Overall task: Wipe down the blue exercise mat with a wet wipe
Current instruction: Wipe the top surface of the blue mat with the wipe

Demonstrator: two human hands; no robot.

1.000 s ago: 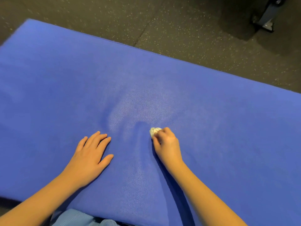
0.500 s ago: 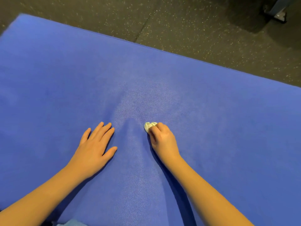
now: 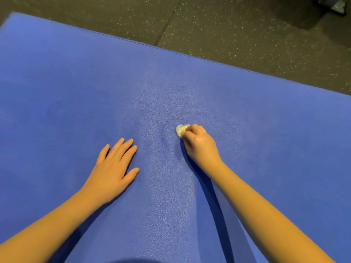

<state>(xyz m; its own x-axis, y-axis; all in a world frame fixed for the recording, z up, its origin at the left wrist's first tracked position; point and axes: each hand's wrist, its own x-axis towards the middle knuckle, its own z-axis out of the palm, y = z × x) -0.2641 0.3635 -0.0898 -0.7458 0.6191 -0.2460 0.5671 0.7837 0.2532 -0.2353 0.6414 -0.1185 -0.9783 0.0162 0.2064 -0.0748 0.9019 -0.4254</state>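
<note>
Now the right hand (image 3: 199,147), grip curled on the wet wipe (image 3: 180,130), sat farther up the mat (image 3: 266,130); the left hand (image 3: 112,171) stayed spread flat.

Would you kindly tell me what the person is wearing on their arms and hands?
Nothing visible: the left hand and right hand are ungloved, both forearms bare to the frame's edge, with no sleeve, watch, bracelet or ring in view.

Running dim, warm-toned. Catching a pale sheen on mat (image 3: 152,103) centre. Throwing soft shadow beside right forearm (image 3: 266,215). Blurring slightly at right hand (image 3: 199,145). Bowing mat edge, wide-angle. Darkening toward floor (image 3: 247,35) corners.
</note>
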